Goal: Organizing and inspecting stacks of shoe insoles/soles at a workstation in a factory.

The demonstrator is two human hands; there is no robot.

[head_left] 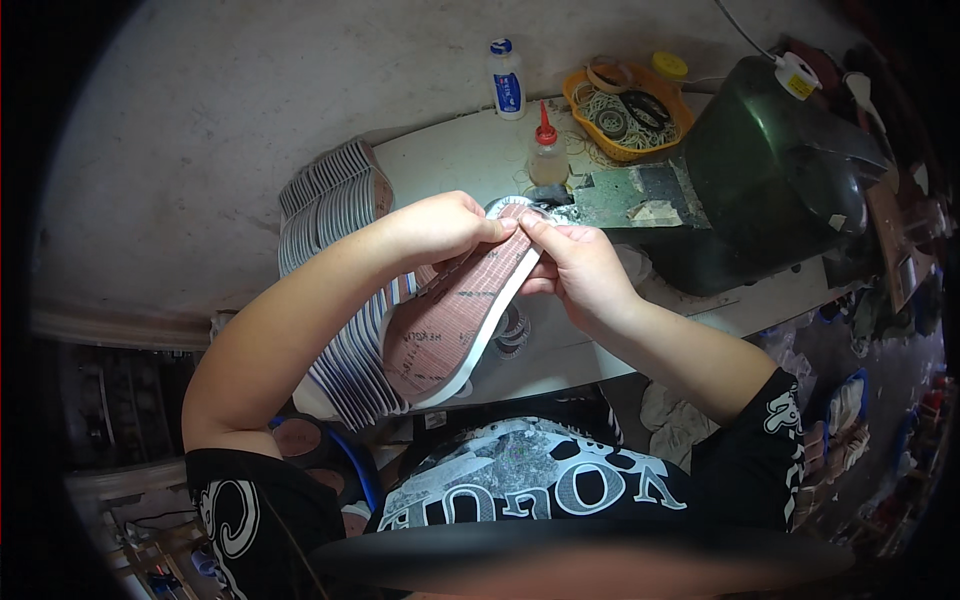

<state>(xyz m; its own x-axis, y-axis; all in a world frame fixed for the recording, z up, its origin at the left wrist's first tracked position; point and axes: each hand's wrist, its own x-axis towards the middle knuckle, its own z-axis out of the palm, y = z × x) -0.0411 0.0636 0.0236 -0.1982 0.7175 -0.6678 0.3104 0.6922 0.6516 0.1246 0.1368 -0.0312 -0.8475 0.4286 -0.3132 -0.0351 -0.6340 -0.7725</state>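
Both my hands hold a shoe insole (450, 325) with a reddish-pink, line-patterned face and a white edge. It slants, its narrow end up by the machine's working head and its wide end down toward me. My left hand (455, 228) closes on the left side of the narrow end, thumb on the face. On the right side, my right hand (580, 268) pinches the edge with the thumb on top and fingers underneath. The working head is mostly hidden behind the insole and hands; a bright light shines there.
Left of my hands lie a far stack of insoles (335, 200) and a nearer one (345, 375). A dark green machine (770, 165) stands right. Behind are a red-tipped squeeze bottle (547, 155), a white bottle (507, 88) and an orange basket (630, 152) of bands and rings.
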